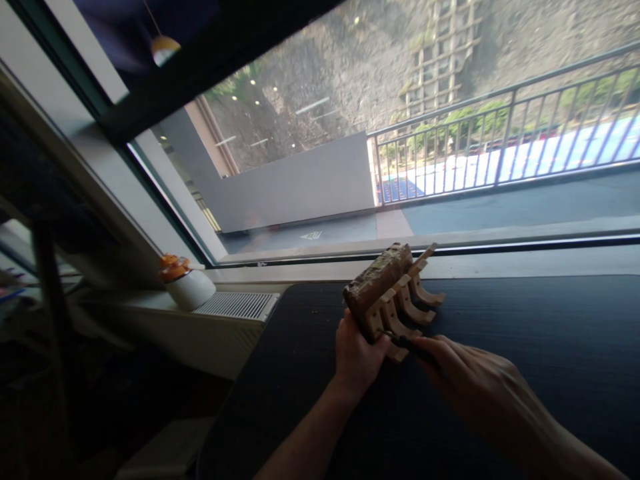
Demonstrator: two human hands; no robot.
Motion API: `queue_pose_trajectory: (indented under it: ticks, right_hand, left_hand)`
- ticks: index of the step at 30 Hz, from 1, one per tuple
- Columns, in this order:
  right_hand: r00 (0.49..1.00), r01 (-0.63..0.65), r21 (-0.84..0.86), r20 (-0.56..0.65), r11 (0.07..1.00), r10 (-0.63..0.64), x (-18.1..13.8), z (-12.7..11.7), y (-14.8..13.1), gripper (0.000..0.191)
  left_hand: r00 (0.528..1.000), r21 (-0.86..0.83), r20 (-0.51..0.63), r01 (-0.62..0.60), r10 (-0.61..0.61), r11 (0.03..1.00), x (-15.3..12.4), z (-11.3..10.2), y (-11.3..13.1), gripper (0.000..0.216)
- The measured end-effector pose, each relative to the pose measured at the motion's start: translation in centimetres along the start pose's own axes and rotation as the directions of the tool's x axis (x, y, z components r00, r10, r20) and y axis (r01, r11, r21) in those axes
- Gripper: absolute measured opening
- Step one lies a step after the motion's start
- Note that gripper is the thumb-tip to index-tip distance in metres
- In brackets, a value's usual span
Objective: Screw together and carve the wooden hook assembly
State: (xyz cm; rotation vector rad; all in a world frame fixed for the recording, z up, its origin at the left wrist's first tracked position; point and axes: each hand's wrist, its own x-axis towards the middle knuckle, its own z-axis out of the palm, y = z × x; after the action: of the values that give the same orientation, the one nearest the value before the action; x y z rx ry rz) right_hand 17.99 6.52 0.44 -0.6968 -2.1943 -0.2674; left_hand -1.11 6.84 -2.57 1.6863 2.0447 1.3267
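A wooden hook rack [383, 277], a block with a rough bark-like face and several curved wooden hooks, is tilted up over the dark table. My left hand [357, 353] is closed around its near end, with the thumb by the lowest hook. In my closed right hand [465, 367] is a dark-handled screwdriver [407, 343]. Its tip meets the base of the nearest hook, close to my left thumb. Small dark holes show in the hook bases. My palm hides most of the screwdriver's handle, and shadow blurs its detail.
The black table [540, 327] has a rounded left corner and meets a pale window sill [500, 260]. Left of it, a white pot with an orange top [187, 287] stands beside a vent grille [240, 305]. Beyond the glass runs a metal railing [505, 140].
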Motion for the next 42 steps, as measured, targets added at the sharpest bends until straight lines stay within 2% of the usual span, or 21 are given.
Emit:
queue_pose_trajectory:
  ticks: [3, 6, 10, 13, 15, 17, 19, 21, 23, 25, 33, 39, 42]
  right_hand:
    - [0.997, -0.042, -0.026, 0.062, 0.999, 0.043, -0.5, 0.4, -0.4, 0.014]
    - [0.976, -0.171, -0.046, 0.131, 0.984, 0.175, -0.9, 0.8, -0.5, 0.017]
    - [0.895, -0.399, 0.097, 0.258, 0.912, 0.364, -0.6, 0.6, 0.0, 0.018]
    - [0.845, -0.494, 0.153, 0.319, 0.856, 0.430, -0.5, 0.4, 0.5, 0.019]
    - [0.845, -0.491, 0.124, 0.309, 0.862, 0.437, -0.5, 0.3, 0.6, 0.018]
    - [0.877, -0.441, 0.074, 0.248, 0.894, 0.412, -0.5, 0.2, 0.5, 0.016]
    - [0.934, -0.329, 0.027, 0.159, 0.944, 0.321, -0.3, 0.0, 0.3, 0.021]
    - [0.981, -0.177, -0.013, 0.080, 0.984, 0.177, -0.1, -0.2, 0.2, 0.023]
    - [0.997, -0.059, -0.034, 0.044, 0.998, 0.060, 0.0, -0.4, 0.2, 0.022]
    - [0.999, -0.029, -0.036, 0.039, 0.999, 0.030, 0.0, -0.5, 0.4, 0.020]
    - [0.975, -0.162, -0.028, 0.147, 0.986, 0.165, -0.4, 0.0, 0.4, 0.014]
    - [0.885, -0.381, 0.011, 0.293, 0.925, 0.361, -0.6, 0.2, 0.4, 0.021]
    - [0.865, -0.410, -0.002, 0.318, 0.912, 0.389, -0.8, 0.3, 0.7, 0.020]
  left_hand:
    - [1.000, 0.017, 0.008, 0.004, -0.005, 1.000, 0.0, 0.0, 0.1, 0.038]
    - [1.000, 0.020, 0.008, 0.010, -0.010, 1.000, 0.0, 0.0, 0.1, 0.038]
    - [1.000, 0.016, 0.003, 0.017, -0.017, 1.000, 0.1, 0.1, 0.0, 0.041]
    - [1.000, 0.028, 0.008, 0.024, -0.024, 0.999, 0.1, 0.0, 0.1, 0.040]
    - [1.000, 0.018, 0.017, 0.022, -0.022, 1.000, 0.1, -0.1, 0.1, 0.040]
    - [1.000, 0.000, 0.023, 0.016, -0.016, 1.000, 0.1, -0.2, 0.1, 0.041]
    - [1.000, -0.015, 0.018, 0.008, -0.007, 1.000, 0.1, -0.2, 0.1, 0.042]
    - [1.000, -0.024, 0.011, 0.000, 0.000, 1.000, 0.1, -0.2, 0.1, 0.041]
    - [1.000, -0.033, 0.012, 0.001, -0.001, 0.999, 0.1, -0.2, 0.2, 0.039]
    - [1.000, -0.034, 0.016, 0.013, -0.012, 0.999, 0.1, -0.2, 0.2, 0.039]
    - [1.000, -0.021, 0.015, 0.015, -0.014, 1.000, 0.3, -0.1, 0.1, 0.038]
    - [1.000, -0.022, 0.009, -0.006, 0.007, 1.000, 0.3, 0.1, -0.1, 0.040]
    - [1.000, -0.027, 0.019, 0.002, -0.002, 1.000, 0.3, 0.1, -0.1, 0.039]
